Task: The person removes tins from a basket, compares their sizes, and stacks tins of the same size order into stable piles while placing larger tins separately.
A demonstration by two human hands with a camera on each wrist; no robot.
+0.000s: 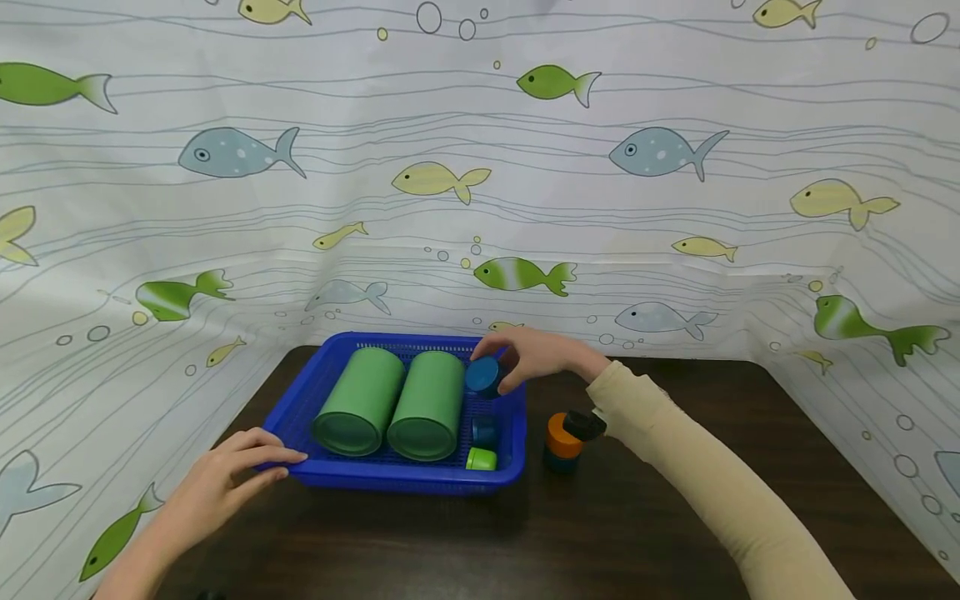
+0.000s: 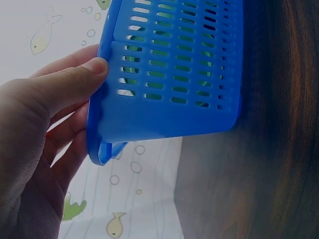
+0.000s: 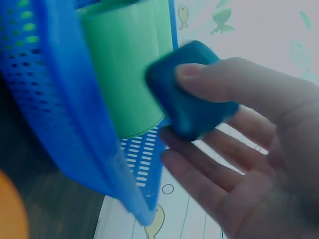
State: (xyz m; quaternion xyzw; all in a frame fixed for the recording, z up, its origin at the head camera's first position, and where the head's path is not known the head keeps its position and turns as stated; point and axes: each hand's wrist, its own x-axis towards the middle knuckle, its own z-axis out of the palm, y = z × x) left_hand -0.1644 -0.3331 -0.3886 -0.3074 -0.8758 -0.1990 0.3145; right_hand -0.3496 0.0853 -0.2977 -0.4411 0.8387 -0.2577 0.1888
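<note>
A blue plastic basket point(image 1: 405, 477) stands on the dark table, and two large green cylinders point(image 1: 426, 400) lie side by side in it. My left hand point(image 1: 228, 479) pinches the basket's rim at its near left corner; the left wrist view shows the thumb point(image 2: 82, 74) on the rim's face. Over the basket's right side, my right hand point(image 1: 536, 354) holds a small blue rounded block point(image 3: 187, 92) between thumb and fingers. Below it in the basket lie another small blue piece point(image 1: 485, 431) and a bright green one point(image 1: 482, 459).
Right of the basket, an orange round piece point(image 1: 561, 437) sits on a dark blue piece point(image 1: 561, 463), partly overlapped by the black wrist camera point(image 1: 585, 425). A white sheet with printed fish point(image 1: 480, 225) encloses the table point(image 1: 660, 500) at the back and sides.
</note>
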